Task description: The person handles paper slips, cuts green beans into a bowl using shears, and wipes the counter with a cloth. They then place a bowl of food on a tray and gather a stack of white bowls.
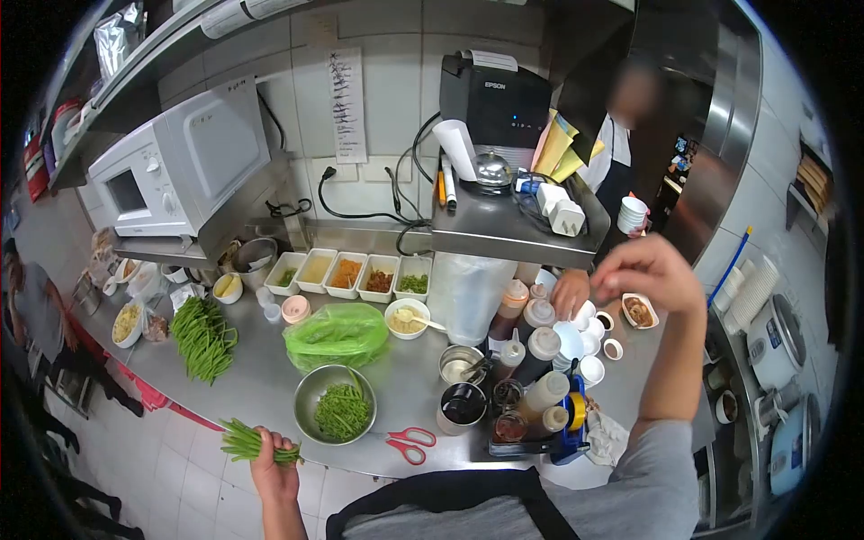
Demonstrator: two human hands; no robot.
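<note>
My left hand (276, 463) is closed around a bunch of green beans (243, 442), held just off the counter's front edge. Close by, a steel bowl (309, 423) contains cut green pieces. Red-handled scissors (411, 444) lie to the right of that bowl, touched by neither hand. Further left on the counter rests a larger pile of green beans (202, 338). Raised over the right side, my right hand (655, 273) has loosely bent fingers, with nothing visible in them. Below it are small white cups (592, 369) and a dish of brown food (640, 311).
A co-worker's hand (570, 293) reaches in beneath the shelf (517, 232); that person (616, 135) stands behind. Sauce bottles (544, 346) crowd the counter's right half. White ingredient tubs (345, 274) line the back, behind a green plastic bag (337, 335). A microwave (184, 162) sits upper left.
</note>
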